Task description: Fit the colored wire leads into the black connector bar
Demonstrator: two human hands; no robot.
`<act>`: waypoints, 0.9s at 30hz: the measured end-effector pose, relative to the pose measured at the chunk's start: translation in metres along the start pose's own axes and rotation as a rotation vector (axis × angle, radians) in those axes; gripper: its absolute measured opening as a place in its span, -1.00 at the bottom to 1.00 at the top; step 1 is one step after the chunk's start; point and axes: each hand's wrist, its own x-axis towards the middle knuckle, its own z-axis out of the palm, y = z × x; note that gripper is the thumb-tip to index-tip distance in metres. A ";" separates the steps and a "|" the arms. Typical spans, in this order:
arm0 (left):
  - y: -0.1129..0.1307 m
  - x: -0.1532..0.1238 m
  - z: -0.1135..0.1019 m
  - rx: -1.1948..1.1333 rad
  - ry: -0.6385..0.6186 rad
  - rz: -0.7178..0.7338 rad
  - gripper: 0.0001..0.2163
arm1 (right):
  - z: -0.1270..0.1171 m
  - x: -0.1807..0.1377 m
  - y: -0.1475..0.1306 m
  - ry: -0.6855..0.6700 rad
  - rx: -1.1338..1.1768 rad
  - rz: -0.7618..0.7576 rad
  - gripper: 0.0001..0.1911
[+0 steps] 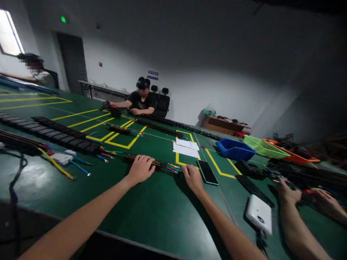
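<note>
A short length of black cable chain (130,157) lies on the green table, with coloured wires coming out of both ends. My left hand (141,169) is over its middle, fingers curled across the top and thumb on the near side. At the chain's right end, yellow, red and blue wires (171,167) finish in metal ring lugs. Just right of those lugs is my right hand (192,177), closed with its knuckles up; whether anything is between its fingers is hidden. A dark-screened phone (208,172) lies beside this hand.
Longer cable chains (54,133) lie to the left. White papers (185,148) and a blue bin (235,149) are beyond my hands. A white power bank (259,213) is at right, near a co-worker's hands (288,193). Another person (142,101) sits across the table.
</note>
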 end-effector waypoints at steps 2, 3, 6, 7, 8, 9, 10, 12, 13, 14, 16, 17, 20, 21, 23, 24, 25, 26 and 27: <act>0.000 -0.001 -0.001 -0.006 0.004 0.001 -0.72 | 0.000 0.000 0.000 0.000 -0.002 -0.003 -0.41; 0.000 -0.001 -0.001 -0.010 0.004 0.002 -0.72 | 0.000 0.000 0.000 -0.001 0.000 -0.005 -0.41; -0.001 -0.001 -0.002 -0.025 0.001 -0.001 -0.71 | 0.000 0.000 0.000 -0.011 0.018 -0.013 -0.41; -0.001 -0.001 -0.003 -0.031 -0.004 -0.002 -0.71 | 0.000 0.000 0.000 -0.014 0.026 -0.014 -0.41; -0.001 -0.001 -0.003 -0.036 -0.009 -0.002 -0.70 | -0.001 0.000 0.000 -0.017 0.033 -0.015 -0.41; -0.001 -0.001 -0.003 -0.039 -0.014 -0.002 -0.70 | -0.001 0.000 -0.001 -0.019 0.039 -0.013 -0.41; -0.001 -0.001 -0.004 -0.040 -0.018 -0.003 -0.69 | -0.001 0.000 -0.001 -0.022 0.043 -0.012 -0.41; -0.001 -0.001 -0.004 -0.043 -0.019 -0.002 -0.68 | -0.002 0.000 -0.001 -0.023 0.045 -0.010 -0.42; -0.001 -0.001 -0.004 -0.045 -0.018 -0.002 -0.68 | -0.003 0.000 -0.002 -0.019 0.050 -0.007 -0.43; -0.001 -0.001 -0.003 -0.048 -0.018 -0.001 -0.68 | -0.003 0.000 -0.002 -0.011 0.061 -0.004 -0.46; -0.001 -0.001 -0.003 -0.054 -0.019 -0.001 -0.67 | -0.004 0.000 -0.002 0.014 0.096 0.010 -0.52; -0.001 -0.001 -0.004 -0.056 -0.021 -0.001 -0.67 | -0.004 0.000 -0.003 0.024 0.114 0.020 -0.55; -0.001 -0.001 -0.004 -0.061 -0.023 -0.003 -0.66 | -0.004 0.000 -0.003 0.025 0.137 0.045 -0.60; -0.001 -0.001 -0.005 -0.063 -0.024 -0.004 -0.66 | -0.004 0.000 -0.004 0.019 0.137 0.048 -0.61; 0.000 -0.001 -0.006 -0.068 -0.026 -0.006 -0.67 | -0.004 -0.001 -0.004 0.003 0.136 0.047 -0.63; 0.000 0.000 -0.006 -0.067 -0.028 -0.008 -0.67 | -0.004 -0.001 -0.005 -0.003 0.136 0.045 -0.63; 0.000 0.000 -0.007 -0.065 -0.031 -0.009 -0.67 | -0.004 -0.001 -0.005 -0.008 0.136 0.045 -0.63; 0.001 0.000 -0.007 -0.061 -0.034 -0.010 -0.67 | -0.004 -0.001 -0.005 -0.010 0.134 0.046 -0.64; 0.001 0.000 -0.008 -0.057 -0.037 -0.010 -0.67 | -0.004 -0.001 -0.005 -0.011 0.134 0.048 -0.64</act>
